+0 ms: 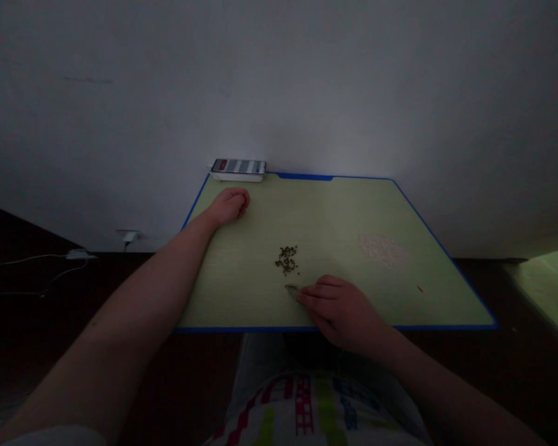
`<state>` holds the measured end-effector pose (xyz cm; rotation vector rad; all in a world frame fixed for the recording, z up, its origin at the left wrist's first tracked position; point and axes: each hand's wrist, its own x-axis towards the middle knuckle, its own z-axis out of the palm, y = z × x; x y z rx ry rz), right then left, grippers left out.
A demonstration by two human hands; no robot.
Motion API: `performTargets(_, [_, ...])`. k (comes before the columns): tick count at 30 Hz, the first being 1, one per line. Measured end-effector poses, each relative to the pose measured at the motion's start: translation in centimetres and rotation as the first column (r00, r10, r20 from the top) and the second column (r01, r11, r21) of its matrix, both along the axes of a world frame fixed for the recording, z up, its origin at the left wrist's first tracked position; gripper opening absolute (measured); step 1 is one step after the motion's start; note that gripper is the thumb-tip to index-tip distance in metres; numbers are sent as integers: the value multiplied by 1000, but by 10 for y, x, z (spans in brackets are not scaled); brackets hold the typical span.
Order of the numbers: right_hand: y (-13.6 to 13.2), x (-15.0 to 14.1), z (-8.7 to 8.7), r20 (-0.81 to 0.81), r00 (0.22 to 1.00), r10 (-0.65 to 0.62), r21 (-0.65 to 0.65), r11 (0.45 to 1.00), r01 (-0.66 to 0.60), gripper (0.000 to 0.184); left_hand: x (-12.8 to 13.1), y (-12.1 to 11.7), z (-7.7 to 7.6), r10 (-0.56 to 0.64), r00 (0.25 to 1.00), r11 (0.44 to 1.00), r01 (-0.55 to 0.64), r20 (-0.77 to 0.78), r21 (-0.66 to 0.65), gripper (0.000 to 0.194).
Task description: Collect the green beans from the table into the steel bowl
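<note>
A small heap of dark green beans [287, 259] lies near the middle of a green desk with a blue rim [307, 329]. My right hand [341, 311] rests at the near edge, just below the heap, its fingers pinched round a small greyish thing I cannot make out. My left hand [229, 205] lies far up the desk at the left, curled into a loose fist with nothing showing in it. A pale patch of white grains [382, 250] lies on the right half of the desk.
A phone on a white base [238, 169] sits at the desk's far left corner against the white wall. A charger and cables [77, 255] lie at the wall on the left. Another green desk [551, 291] stands at the right. The room is dim.
</note>
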<state>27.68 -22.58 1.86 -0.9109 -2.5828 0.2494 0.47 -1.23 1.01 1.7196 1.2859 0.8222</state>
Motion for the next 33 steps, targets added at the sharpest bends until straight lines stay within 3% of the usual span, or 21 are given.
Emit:
performTargets(5, [12, 13, 7, -76, 995, -71, -98, 993, 63, 29, 1, -1, 1, 20, 1000, 1000, -19, 23, -11, 10])
performTargets(10, [37, 13, 16, -17, 974, -224, -260, 942, 212, 26, 0, -1, 0, 18, 1000, 1000, -18, 1, 13, 11])
performTargets(18, [55, -9, 23, 19, 992, -128, -381, 916, 126, 21, 0, 0, 1, 6, 1000, 1000, -6, -7, 12, 11])
performTargets(26, [56, -15, 28, 69, 998, -11, -401, 915, 38, 21, 1, -1, 2, 12, 1000, 1000, -12, -27, 14, 12])
performTargets(33, [33, 15, 16, 22, 966, -258, -280, 926, 254, 23, 2, 0, 1, 10, 1000, 1000, -10, -6, 1, 11])
